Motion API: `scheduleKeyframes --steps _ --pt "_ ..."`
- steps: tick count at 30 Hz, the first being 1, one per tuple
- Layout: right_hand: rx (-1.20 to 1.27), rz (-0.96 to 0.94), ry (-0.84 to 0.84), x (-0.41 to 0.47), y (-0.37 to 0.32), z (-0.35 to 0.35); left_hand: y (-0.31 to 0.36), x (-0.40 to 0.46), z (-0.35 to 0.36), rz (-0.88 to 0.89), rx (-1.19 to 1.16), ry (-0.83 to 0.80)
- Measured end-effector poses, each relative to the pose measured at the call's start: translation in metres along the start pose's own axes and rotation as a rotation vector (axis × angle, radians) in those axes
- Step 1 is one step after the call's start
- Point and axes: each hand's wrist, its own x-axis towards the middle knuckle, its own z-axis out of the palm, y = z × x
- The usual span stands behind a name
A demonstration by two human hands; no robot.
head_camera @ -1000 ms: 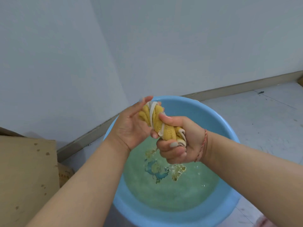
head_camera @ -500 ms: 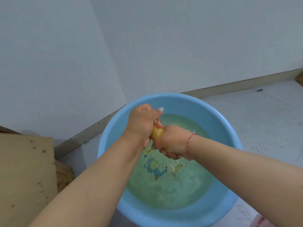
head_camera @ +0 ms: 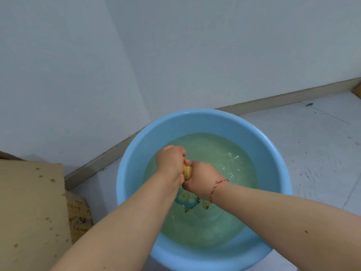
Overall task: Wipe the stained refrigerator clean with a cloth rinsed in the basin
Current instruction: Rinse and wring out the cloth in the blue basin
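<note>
Both forearms are stretched forward and down over the blue basin [head_camera: 273, 151], the fists brought together knuckle to knuckle above the water [head_camera: 213, 225]. The left hand [head_camera: 170, 160] is curled tight round one end of the yellow cloth [head_camera: 188, 171], its back turned to the camera; the right hand [head_camera: 203, 178] is clenched round the other end, a red string bracelet [head_camera: 216, 187] being worn on that wrist. Only a small yellow bulge of the cloth is seen between the two fists; the rest is hidden inside the grips, and the fingers themselves are mostly covered by the backs of the hands. The water is rippled to the right of the hands. A printed picture on the basin floor is partly covered by the right wrist and cannot be made out. A spotted cardboard box [head_camera: 29, 212] is cut off at the left edge, and the basin's near rim is hidden behind the arms.
</note>
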Motion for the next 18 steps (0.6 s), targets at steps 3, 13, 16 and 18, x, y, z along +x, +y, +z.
scheduleKeyframes --steps 3,13,16,18 --pt "-0.053 -0.002 0.041 -0.001 0.002 0.003 0.001 -0.004 0.001 -0.029 -0.028 0.013" --pt "-0.318 -0.137 0.274 0.002 -0.003 -0.018 0.021 -0.001 0.001 -0.12 -0.201 0.034" --pt "-0.295 -0.164 0.35 0.005 -0.003 -0.034 0.031 0.001 -0.004 -0.19 -0.142 -0.088" --pt "-0.179 -0.188 0.362 0.008 -0.005 -0.042 0.036 0.001 -0.008 -0.274 -0.097 -0.184"
